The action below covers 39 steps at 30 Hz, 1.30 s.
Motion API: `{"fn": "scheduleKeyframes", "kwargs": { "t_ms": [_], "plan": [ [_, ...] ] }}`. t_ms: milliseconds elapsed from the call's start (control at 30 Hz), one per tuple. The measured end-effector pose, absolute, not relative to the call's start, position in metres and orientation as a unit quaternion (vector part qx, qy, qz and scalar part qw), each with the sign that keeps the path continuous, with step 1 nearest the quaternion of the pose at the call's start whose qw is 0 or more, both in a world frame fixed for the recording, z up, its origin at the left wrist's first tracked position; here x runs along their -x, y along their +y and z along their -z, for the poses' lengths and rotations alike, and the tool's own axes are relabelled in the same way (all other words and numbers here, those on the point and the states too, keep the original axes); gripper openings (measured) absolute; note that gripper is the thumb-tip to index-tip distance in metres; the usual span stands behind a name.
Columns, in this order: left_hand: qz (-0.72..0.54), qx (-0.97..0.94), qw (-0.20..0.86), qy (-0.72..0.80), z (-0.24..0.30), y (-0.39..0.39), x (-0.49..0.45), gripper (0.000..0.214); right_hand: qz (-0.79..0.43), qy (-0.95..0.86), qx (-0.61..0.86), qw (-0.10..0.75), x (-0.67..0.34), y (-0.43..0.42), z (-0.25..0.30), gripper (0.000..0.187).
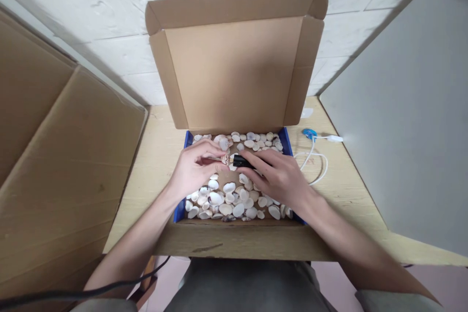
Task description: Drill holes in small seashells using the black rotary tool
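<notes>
Patterned shell (225, 159) sits pinched in L hand (197, 165) over the open box's (288, 142) ctr, w/ R hand (280, 175) gripping a black cylinder (241, 161) at the shell's 3 o'clock, cylinder's long axis approx 9-to-3 (can't tell if its tip touches).

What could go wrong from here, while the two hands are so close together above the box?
The black tool in the right hand points toward the left hand, so a slip might hurt it. What looks like a shell in that hand could drop among the loose shells and be hard to find. The raised lid might fall onto both hands if something bumps it.
</notes>
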<state>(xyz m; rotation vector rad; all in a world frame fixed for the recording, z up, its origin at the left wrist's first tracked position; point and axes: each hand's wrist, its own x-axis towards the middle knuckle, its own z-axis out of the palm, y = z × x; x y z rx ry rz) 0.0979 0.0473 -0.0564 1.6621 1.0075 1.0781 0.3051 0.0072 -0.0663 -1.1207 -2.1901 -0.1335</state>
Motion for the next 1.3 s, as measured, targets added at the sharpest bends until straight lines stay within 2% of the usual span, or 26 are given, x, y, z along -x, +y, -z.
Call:
{"fn": "scheduleKeyframes", "kwargs": {
  "t_ms": [300, 600, 867, 1033, 1300],
  "plan": [
    [-0.424, -0.682, 0.435, 0.406, 0.056, 0.046, -0.097, 0.020, 0.040, -0.837, 0.433, 0.333, -0.307, 0.008, 0.069, 0.030],
    [-0.409, -0.659, 0.474, 0.416, 0.054, 0.045, -0.097, 0.023, 0.053, -0.833, 0.431, 0.343, -0.306, 0.008, 0.068, 0.029],
    [-0.448, -0.577, 0.511, 0.453, 0.060, 0.050, -0.093, 0.027, 0.108, -0.806, 0.458, 0.358, -0.308, 0.010, 0.064, 0.024],
    [-0.477, -0.578, 0.506, 0.426, 0.063, 0.053, -0.089, 0.028, 0.108, -0.804, 0.462, 0.359, -0.308, 0.011, 0.064, 0.024],
    [-0.440, -0.597, 0.523, 0.419, 0.062, 0.050, -0.088, 0.035, 0.112, -0.804, 0.460, 0.359, -0.309, 0.010, 0.064, 0.026]
  ]
}}
